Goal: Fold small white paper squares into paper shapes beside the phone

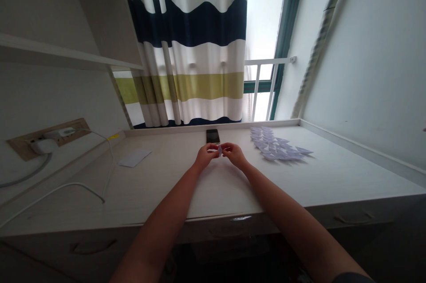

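Between my two hands is a small folded piece of white paper (220, 151), held just above the desk (179, 185). My left hand (207, 156) pinches it from the left with thumb and fingers. From the right, the fingertips of my right hand (233, 155) close on its other side. Its exact folds are too small to make out. Right behind the hands lies a dark phone (212, 136). To the right, many pointed folded paper pieces (276, 144) are spread in overlapping rows.
A small stack of flat white paper (135, 158) lies on the left of the desk. White cables run from a wall socket (49, 138) down across the left side. A striped curtain (193, 61) hangs behind the desk's raised back edge, and a wall stands at right.
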Tool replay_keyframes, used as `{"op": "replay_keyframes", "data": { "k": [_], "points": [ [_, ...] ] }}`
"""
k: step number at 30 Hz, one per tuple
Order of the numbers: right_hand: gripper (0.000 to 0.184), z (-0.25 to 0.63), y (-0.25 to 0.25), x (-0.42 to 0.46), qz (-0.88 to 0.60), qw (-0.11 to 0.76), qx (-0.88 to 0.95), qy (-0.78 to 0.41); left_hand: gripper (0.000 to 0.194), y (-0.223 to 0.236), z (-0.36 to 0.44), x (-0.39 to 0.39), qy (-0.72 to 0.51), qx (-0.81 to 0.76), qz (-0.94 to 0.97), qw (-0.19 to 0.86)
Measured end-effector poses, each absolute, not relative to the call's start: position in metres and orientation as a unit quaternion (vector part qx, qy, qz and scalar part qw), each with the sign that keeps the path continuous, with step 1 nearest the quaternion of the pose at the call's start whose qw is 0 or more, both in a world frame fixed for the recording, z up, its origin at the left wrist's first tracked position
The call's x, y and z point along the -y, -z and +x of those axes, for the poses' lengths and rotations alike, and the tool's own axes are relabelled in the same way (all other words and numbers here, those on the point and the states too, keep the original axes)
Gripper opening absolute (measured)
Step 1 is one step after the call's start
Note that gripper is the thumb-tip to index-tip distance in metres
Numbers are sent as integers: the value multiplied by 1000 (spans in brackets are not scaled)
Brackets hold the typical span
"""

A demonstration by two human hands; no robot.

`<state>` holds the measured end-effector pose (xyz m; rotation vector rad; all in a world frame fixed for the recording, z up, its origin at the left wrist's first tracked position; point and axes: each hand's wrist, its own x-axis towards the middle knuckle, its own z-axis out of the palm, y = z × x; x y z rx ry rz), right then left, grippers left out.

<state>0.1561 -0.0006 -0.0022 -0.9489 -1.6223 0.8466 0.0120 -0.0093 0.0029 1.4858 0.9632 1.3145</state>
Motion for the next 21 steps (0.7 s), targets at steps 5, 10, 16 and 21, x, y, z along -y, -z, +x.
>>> {"op": "replay_keyframes", "data": {
  "k": [5, 10, 16, 21],
  "points": [
    [19, 156, 4, 0, -389, 515, 692, -323, 34, -2, 13, 8, -545, -386, 589, 454],
    [16, 155, 3, 0, -392, 538, 681, -305, 30, -4, 14, 9, -567, -383, 554, 475],
    [12, 154, 1, 2, -396, 540, 679, -301, 26, -7, 14, 11, -576, -365, 515, 519],
    [15, 155, 0, 3, -389, 536, 660, -354, 22, -4, 13, 8, -583, -357, 498, 534]
  ]
}}
